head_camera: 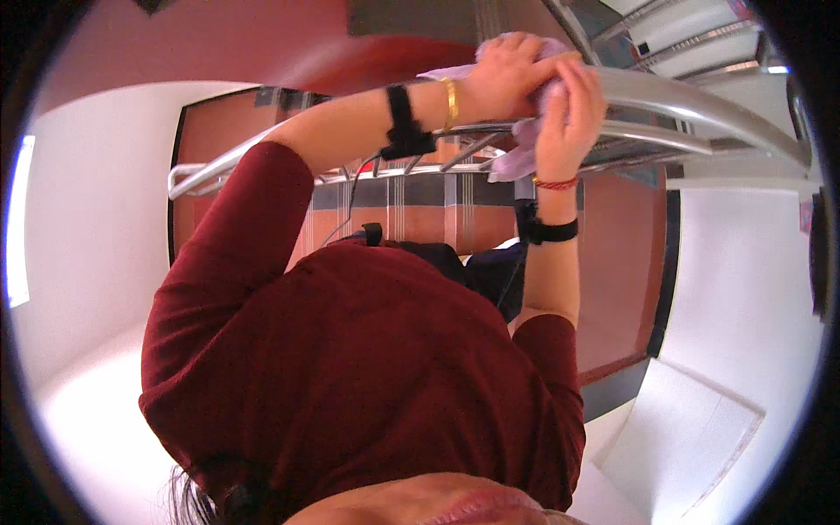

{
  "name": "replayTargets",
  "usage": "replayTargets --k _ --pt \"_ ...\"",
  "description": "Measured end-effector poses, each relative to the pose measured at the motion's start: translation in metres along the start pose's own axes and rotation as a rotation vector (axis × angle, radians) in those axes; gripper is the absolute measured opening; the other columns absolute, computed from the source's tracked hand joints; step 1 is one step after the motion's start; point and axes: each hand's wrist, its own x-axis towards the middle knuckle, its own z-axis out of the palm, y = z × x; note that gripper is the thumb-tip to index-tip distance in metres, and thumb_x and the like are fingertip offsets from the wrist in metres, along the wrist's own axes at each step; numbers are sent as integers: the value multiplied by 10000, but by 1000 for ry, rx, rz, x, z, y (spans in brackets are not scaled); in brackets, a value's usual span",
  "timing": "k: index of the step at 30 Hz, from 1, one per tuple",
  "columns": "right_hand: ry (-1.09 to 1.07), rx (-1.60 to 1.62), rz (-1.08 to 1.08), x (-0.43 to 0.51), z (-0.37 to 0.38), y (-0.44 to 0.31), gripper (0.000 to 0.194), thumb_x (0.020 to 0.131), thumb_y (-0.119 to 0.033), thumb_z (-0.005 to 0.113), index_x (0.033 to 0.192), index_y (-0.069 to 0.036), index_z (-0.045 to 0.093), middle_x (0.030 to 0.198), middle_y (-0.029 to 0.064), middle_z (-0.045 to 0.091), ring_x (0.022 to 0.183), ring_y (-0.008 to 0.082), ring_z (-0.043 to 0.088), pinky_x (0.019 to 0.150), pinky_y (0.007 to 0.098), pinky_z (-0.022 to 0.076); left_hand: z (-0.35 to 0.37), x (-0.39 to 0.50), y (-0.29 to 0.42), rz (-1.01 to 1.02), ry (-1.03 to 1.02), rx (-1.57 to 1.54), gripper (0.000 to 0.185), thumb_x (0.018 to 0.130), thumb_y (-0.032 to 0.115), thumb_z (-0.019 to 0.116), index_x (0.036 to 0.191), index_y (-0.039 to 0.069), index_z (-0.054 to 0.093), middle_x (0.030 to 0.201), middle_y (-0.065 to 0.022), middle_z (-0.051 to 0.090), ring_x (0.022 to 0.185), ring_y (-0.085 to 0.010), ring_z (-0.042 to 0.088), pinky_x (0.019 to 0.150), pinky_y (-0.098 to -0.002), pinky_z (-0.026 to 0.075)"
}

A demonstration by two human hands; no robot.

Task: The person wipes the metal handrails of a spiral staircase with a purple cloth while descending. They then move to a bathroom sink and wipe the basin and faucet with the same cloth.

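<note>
A thick stainless steel handrail (682, 98) curves across the upper right. Over it lies a pale purple cloth (515, 154), bunched on top, with a loose end hanging below. My left hand (505, 75), with a gold bangle at its wrist, presses the cloth against the rail from above. Close against it, my right hand (569, 128) curls over the cloth and the rail, its fingertips touching or nearly touching the left fingers. A red cord bracelet circles the right wrist. Part of the rail between the hands is hidden by the cloth.
Thinner metal bars (656, 134) run beneath the handrail. Metal-edged stair steps (695, 46) are at the upper right. A brown and dark tiled floor (420, 220) lies below, between white walls (735, 262). A thin cable (352, 197) hangs from the left black wristband (403, 125).
</note>
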Motion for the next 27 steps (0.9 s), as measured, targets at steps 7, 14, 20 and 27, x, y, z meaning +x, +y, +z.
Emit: replayTargets --k 7,14,20,27 --pt "202 -384 141 33 -65 62 390 1003 -311 480 1323 -119 591 1406 217 495 1328 501 361 1119 577 261 65 132 62 54 -90 103 580 792 355 701 1336 253 526 1156 -174 632 1030 -386 634 836 -509 535" --pt "259 -346 216 10 -69 73 413 922 -201 593 1320 -96 576 1436 206 443 1312 433 386 1114 535 290 75 130 55 146 -3 -51 636 773 281 720 1369 252 500 1176 -176 592 1039 -402 600 857 -484 529" --pt "264 -63 437 -56 -38 60 630 793 -35 630 1401 -37 465 1410 188 471 1309 330 432 1114 436 324 43 68 52 315 72 -15 601 656 163 740 1243 249 644 1264 -130 529 1220 -372 460 910 -519 437" --pt "-94 426 890 -89 -58 43 623 706 -18 694 1313 -30 555 1214 97 636 1111 195 592 964 345 472 -10 5 50 304 -293 -39 575 702 199 733 1267 192 624 1238 -140 539 1130 -361 515 893 -457 472"
